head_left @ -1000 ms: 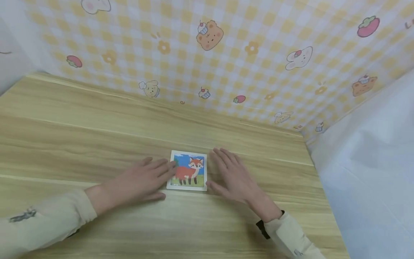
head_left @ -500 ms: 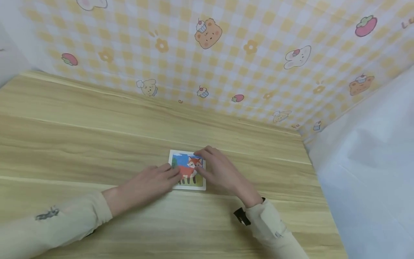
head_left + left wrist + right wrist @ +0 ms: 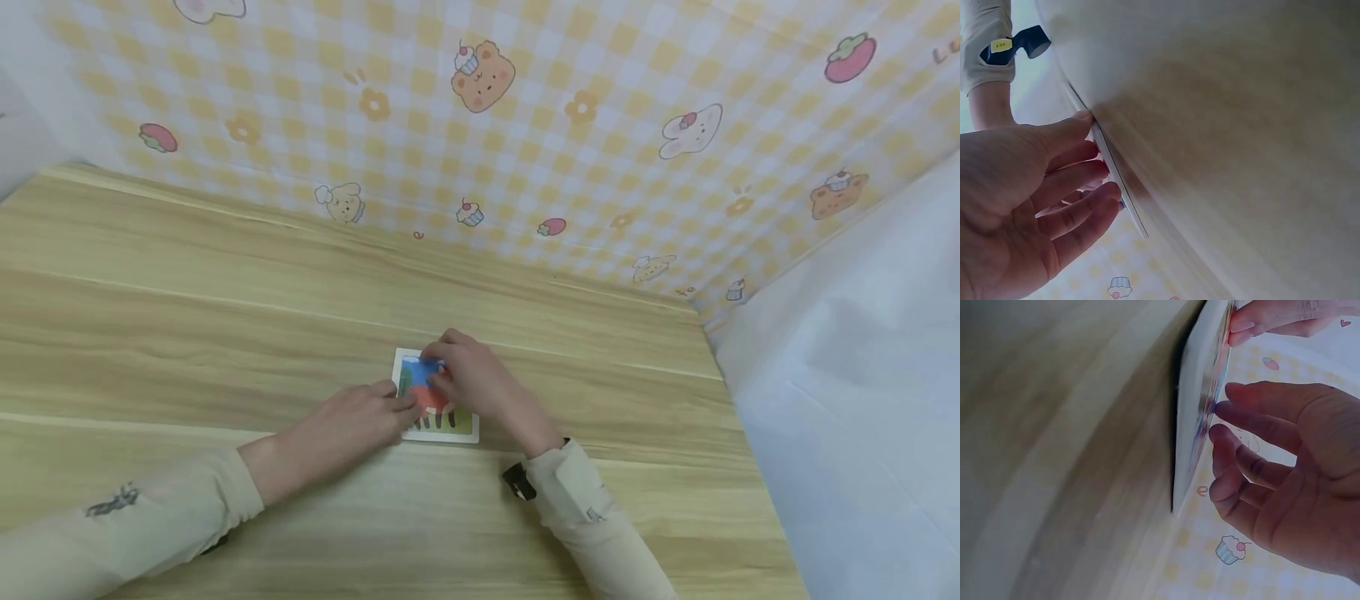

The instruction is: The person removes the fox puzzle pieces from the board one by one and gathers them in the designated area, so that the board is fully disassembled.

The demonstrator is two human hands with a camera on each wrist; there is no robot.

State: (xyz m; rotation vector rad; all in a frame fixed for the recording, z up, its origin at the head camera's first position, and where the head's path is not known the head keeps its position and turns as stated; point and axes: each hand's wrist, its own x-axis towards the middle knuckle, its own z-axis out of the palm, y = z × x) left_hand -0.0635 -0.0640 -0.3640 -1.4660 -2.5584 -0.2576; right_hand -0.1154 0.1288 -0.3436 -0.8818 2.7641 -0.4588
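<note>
Bright pic. panel [image 3: 433,402] shows blue & orange-red on yel.-tan wood-grain tabletop [image 3: 247,333], against yel.-&-wht gingham backdrop [image 3: 420,162].
Panel's wht border frames blue up top, green at L edge, an orange-red animal w/ dk legs & yel.-green ground. Tabletop runs in streaky lt & dk tan bands. Gingham carries cartoon prints: orange-brn bear [image 3: 483,79], wht bunny [image 3: 692,132], pink strawberry [image 3: 851,57] w/ green top, yel.-orange flower [image 3: 375,105], cupcake [image 3: 470,214] in blue-&-wht stripes w/ red cherry. Plain side sheet [image 3: 862,400], R of pic, is bluish wht. Cream sleeves [image 3: 150,517] bear dk-grey motifs; blk strap [image 3: 1032,37] has yel. label [image 3: 1001,45].
</note>
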